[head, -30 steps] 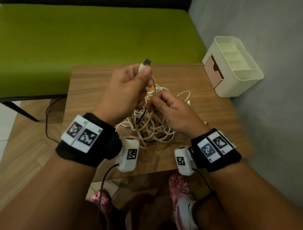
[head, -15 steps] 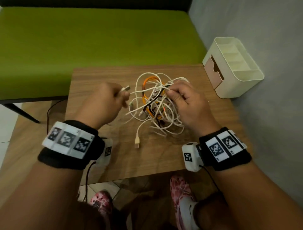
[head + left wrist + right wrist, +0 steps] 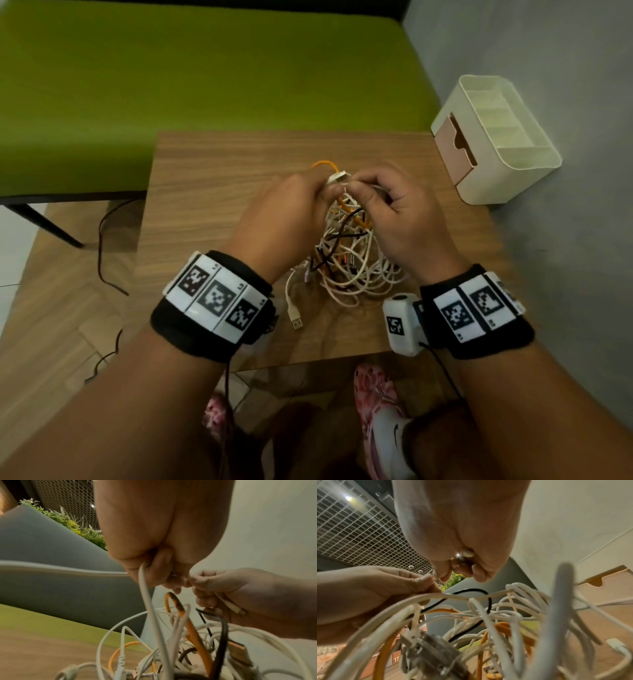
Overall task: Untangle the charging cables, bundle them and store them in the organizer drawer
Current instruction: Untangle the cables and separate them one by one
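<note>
A tangle of white, orange and black charging cables (image 3: 346,263) lies in the middle of the wooden table (image 3: 212,192). Both hands meet above its far side. My left hand (image 3: 320,192) pinches a white cable by its USB plug (image 3: 337,178); in the left wrist view that white cable (image 3: 145,591) runs down from the curled fingers of the left hand (image 3: 164,574) into the heap. My right hand (image 3: 358,186) pinches the same spot, and another white connector (image 3: 236,610) lies under its fingers. The cream organizer (image 3: 507,150) with its pink drawer (image 3: 455,147) stands at the table's far right corner.
A loose USB plug (image 3: 296,320) trails from the heap toward the near edge. A green bench (image 3: 205,68) runs behind the table and a grey wall (image 3: 565,240) stands to the right. A thin black wire (image 3: 102,253) lies on the floor to the left.
The hands were apart, the left drawing a plug out to the left. Now the left hand has come back right and both hands pinch together above the tangle.
</note>
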